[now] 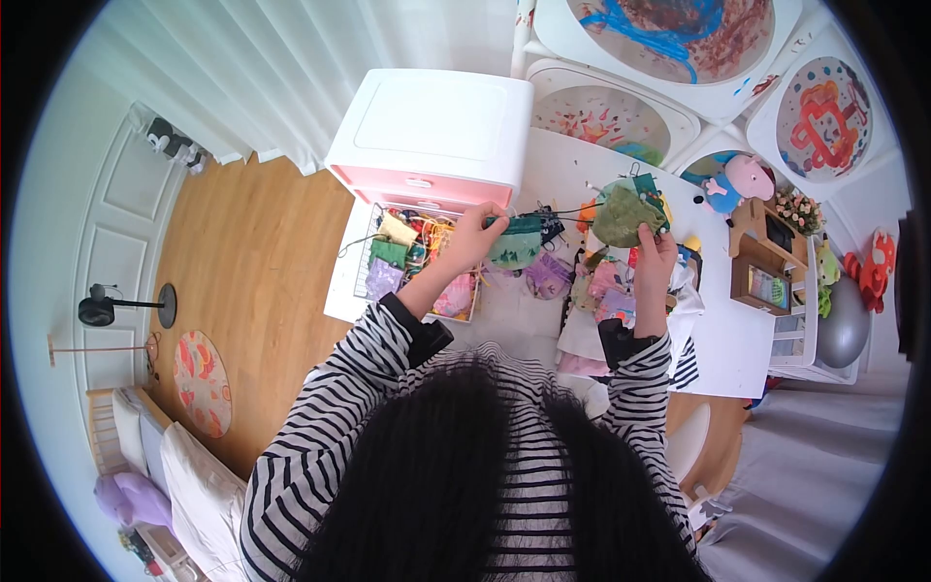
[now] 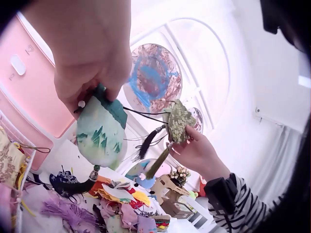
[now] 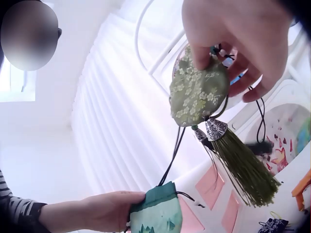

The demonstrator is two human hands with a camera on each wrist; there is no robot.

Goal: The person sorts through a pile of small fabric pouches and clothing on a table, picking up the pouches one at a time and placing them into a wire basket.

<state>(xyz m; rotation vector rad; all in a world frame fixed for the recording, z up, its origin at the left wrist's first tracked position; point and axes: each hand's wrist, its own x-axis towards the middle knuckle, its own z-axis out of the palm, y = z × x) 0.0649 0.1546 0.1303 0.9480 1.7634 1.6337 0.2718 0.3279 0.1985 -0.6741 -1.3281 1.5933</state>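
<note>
My left hand (image 1: 473, 239) pinches the dark green top of a pale green drawstring sachet (image 2: 101, 133) painted with green peaks. A dark tassel hangs from its bottom. To the right, my right hand (image 1: 657, 260) grips an olive sachet (image 3: 200, 92) with pale blossoms, thumb across its front. From this sachet hangs an olive tassel (image 3: 245, 167) with a silver cap. Behind it in the head view shows a darker green piece (image 1: 648, 186). Black cords (image 3: 172, 158) stretch between the two sachets. Both are held up above the white table (image 1: 727, 344).
Left of my hands, a wire basket (image 1: 364, 267) holds several colourful sachets, before a white and pink drawer unit (image 1: 432, 116). A purple tasselled sachet (image 1: 550, 276) and a pile of fabric pieces (image 1: 611, 291) lie on the table. A wooden organizer (image 1: 766, 247) and plush toy (image 1: 742, 179) stand at the right.
</note>
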